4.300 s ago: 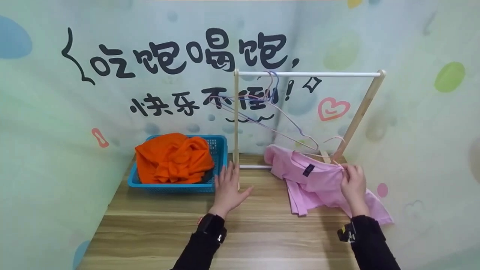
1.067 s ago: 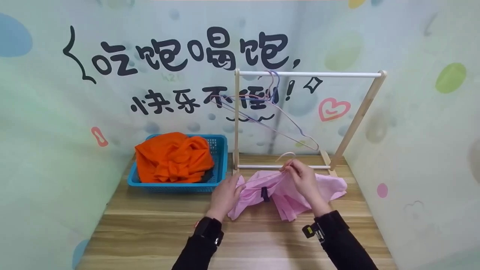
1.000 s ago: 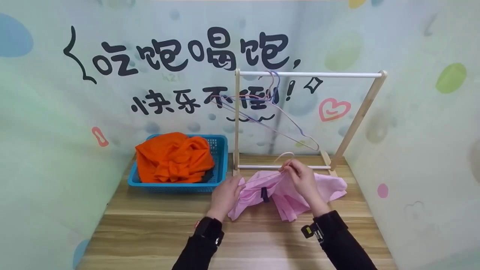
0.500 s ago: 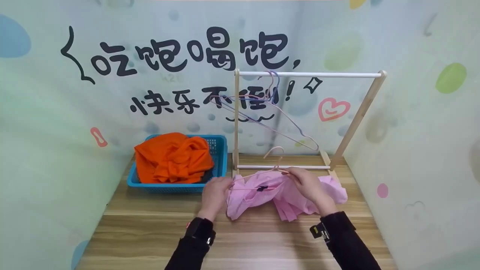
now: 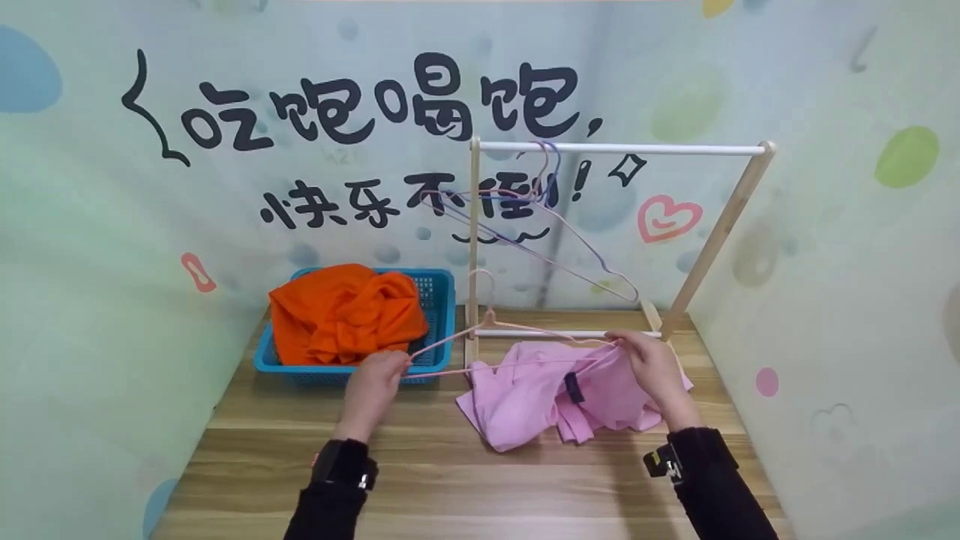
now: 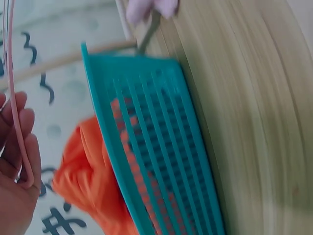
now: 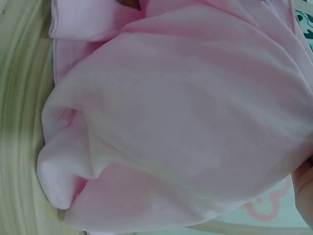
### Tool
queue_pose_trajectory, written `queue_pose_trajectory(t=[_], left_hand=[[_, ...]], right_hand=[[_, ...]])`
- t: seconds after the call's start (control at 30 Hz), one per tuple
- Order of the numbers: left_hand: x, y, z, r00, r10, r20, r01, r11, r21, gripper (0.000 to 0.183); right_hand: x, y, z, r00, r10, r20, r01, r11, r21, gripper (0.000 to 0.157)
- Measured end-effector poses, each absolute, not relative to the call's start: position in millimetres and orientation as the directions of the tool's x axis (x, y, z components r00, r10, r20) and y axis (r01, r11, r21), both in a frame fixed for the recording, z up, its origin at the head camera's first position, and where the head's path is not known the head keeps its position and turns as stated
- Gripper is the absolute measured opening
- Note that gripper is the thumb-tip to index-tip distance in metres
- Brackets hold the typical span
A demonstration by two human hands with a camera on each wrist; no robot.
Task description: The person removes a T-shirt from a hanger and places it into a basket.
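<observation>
With its left end pinched by my left hand [image 5: 373, 386], a pink wire clothes hanger [image 5: 490, 319] spans both hands, hook up. My right hand [image 5: 660, 379] grips the neckline of a pink T-shirt [image 5: 517, 409] together with the hanger's right end, which is inside the shirt. The hanger's left arm lies outside the collar. Below, the shirt bunches on the table, a dark label showing at its neck. In the left wrist view, fingers curl around the hanger's rounded corner [image 6: 27, 181]. Draped shirt cloth [image 7: 186, 112] fills the right wrist view, hiding most of the right hand.
A blue plastic basket [image 5: 442, 300] with an orange garment [image 5: 349, 315] piled in it stands at the left, just behind the left hand. Behind the shirt rises a wooden rack with a white top rail [image 5: 637, 149]; two hangers [image 5: 589, 236] hang from it.
My left hand has moved left from the shirt, drawing the hanger's left end out of the collar. Before that, the shirt came from the right to the middle. The right hand has shifted slightly right.
</observation>
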State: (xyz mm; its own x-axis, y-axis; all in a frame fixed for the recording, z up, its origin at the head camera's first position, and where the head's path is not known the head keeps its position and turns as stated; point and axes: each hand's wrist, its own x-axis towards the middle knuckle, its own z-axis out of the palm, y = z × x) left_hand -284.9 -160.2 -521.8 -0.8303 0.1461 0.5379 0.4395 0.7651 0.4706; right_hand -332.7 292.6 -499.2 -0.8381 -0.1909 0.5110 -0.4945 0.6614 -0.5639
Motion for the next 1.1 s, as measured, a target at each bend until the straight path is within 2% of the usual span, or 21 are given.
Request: queue_pose_trajectory(t=[0.27, 0.47, 0.7, 0.9, 1.0, 1.1], left_hand=[[-280.4, -189.4, -524.7, -0.837, 0.109, 0.536, 0.422, 0.751, 0.507, 0.004], [-279.7, -190.1, -524.7, -0.833, 0.109, 0.542, 0.426, 0.752, 0.504, 0.006], [-281.1, -185.2, -524.1, -0.823, 0.114, 0.557, 0.441, 0.746, 0.499, 0.005], [-284.7, -175.2, -519.8, -0.832, 0.146, 0.536, 0.449, 0.746, 0.493, 0.007], [-285.5, -169.4, -517.7, -0.829, 0.165, 0.534, 0.460, 0.744, 0.485, 0.008], [-285.9, -164.0, -516.1, -0.823, 0.178, 0.539, 0.471, 0.745, 0.473, 0.011]], right_hand=[[-335.3, 290.8, -504.2, -0.868, -0.156, 0.471, -0.446, 0.660, -0.604, 0.018], [-336.8, 280.8, -498.7, -0.884, -0.172, 0.435, -0.435, 0.643, -0.630, 0.030], [-334.3, 275.7, -489.7, -0.833, -0.200, 0.516, -0.516, 0.616, -0.595, 0.035], [-328.7, 272.0, -485.2, -0.750, -0.328, 0.574, -0.630, 0.618, -0.470, 0.042], [-324.5, 269.4, -483.5, -0.722, -0.382, 0.578, -0.667, 0.606, -0.433, 0.035], [-321.0, 267.6, -483.3, -0.725, -0.387, 0.569, -0.671, 0.584, -0.458, 0.024]])
